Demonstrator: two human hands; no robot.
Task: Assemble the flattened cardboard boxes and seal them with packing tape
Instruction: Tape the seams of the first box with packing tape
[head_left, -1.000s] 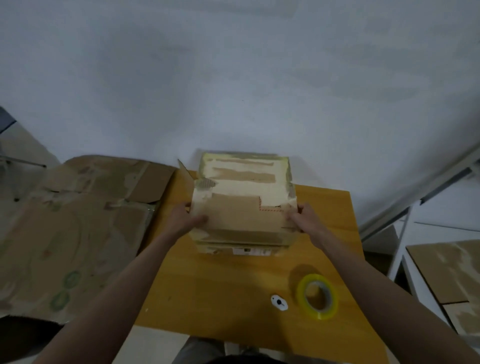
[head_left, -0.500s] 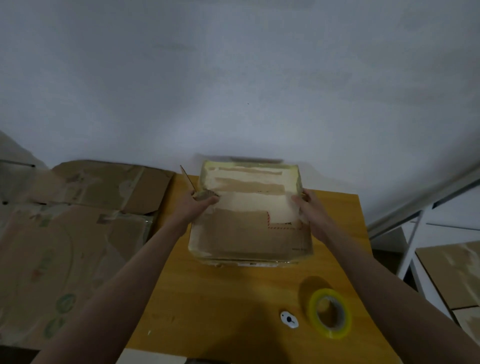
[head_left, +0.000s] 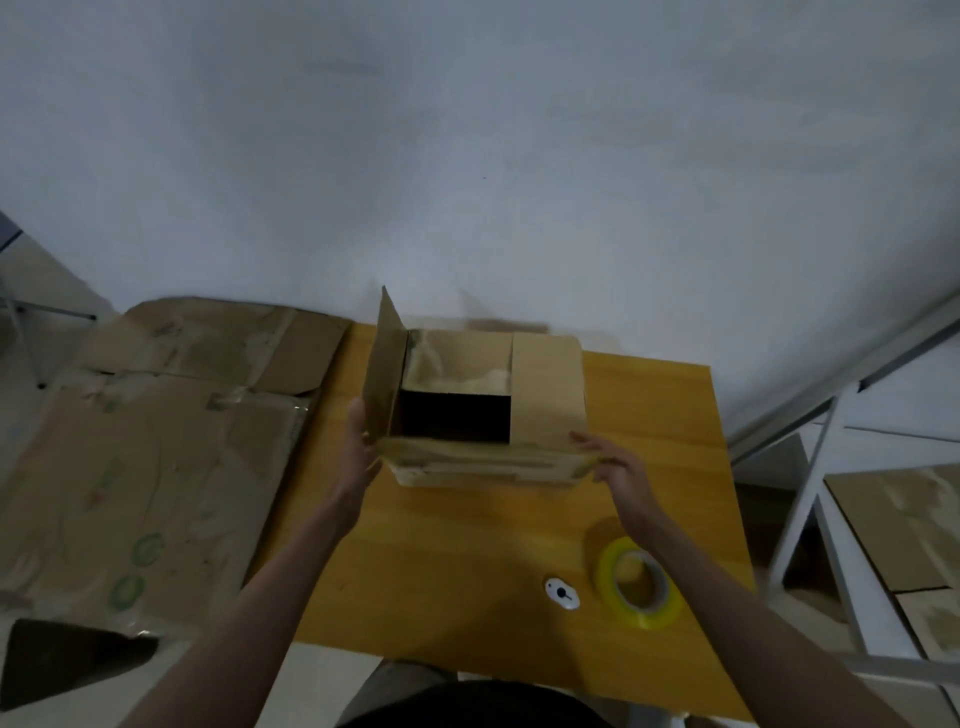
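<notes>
- Half a second ago the cardboard box (head_left: 467, 410) was showing a closed, tape-scarred face upward; now its open mouth is facing up, showing a dark interior.
- The hands were pressing the two sides of that face; now the left hand (head_left: 358, 441) is lying with straight fingers against the outside of the upright left flap (head_left: 383, 364), and the right hand (head_left: 618, 462) is sitting open, fingers spread, at the box's near right corner, fingertips just touching the edge.
- The box is sitting on the far middle of the wooden tabletop (head_left: 467, 561), close to the white wall (head_left: 467, 156).
- Its right flap (head_left: 548, 389) is folding inward over the opening; the far flap is showing glossy tape residue, and the near flap is hanging outward toward the person, worn and layered.
- A yellow tape roll (head_left: 639, 584) is lying flat at the near right, partly behind the right forearm, with a small white disc (head_left: 562, 593) just beside it.
- Flattened cardboard (head_left: 156, 441) is lying to the left of the tabletop.
</notes>
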